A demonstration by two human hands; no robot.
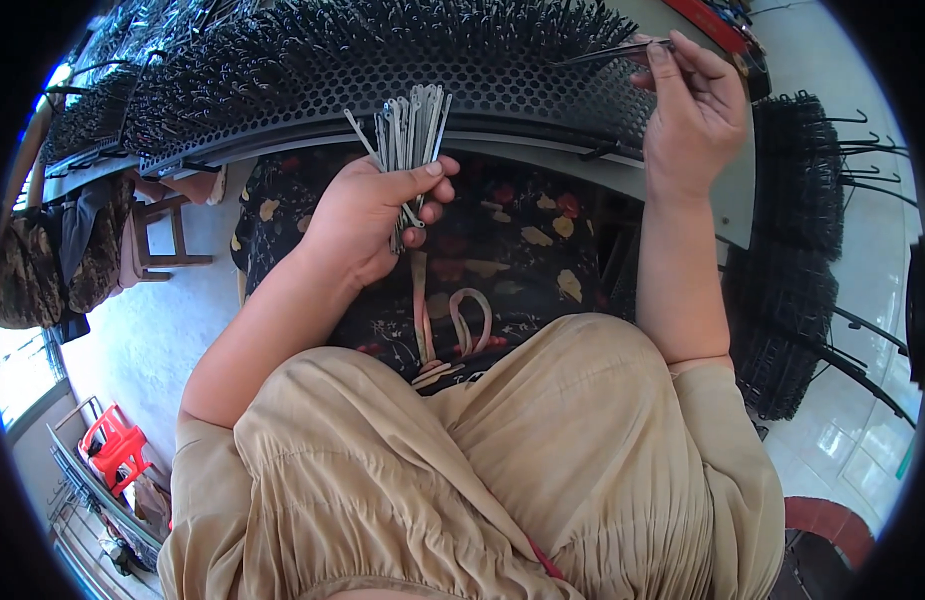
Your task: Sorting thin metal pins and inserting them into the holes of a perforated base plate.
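My left hand [382, 195] is closed around a bundle of thin silver-grey metal strips [412, 130], several of them with a small hole at the end. The bundle stands nearly upright above my lap, its tops fanned slightly. Farther off to the right, my right hand [694, 100] pinches slim dark metal strips [612, 52] between thumb and fingers. Their tips point left, over a black perforated panel [432, 95]. How many it holds I cannot tell. Dense rows of dark, thin metal pieces [382, 40] stand up along the panel behind both hands.
Black racks with protruding hooks [797, 250] stand at the right. A dark flowered cloth [522, 230] covers my lap, with a looped strap [470, 320] on it. To the left are a wooden stool [167, 235], draped clothing [72, 245] and a red plastic chair [114, 448].
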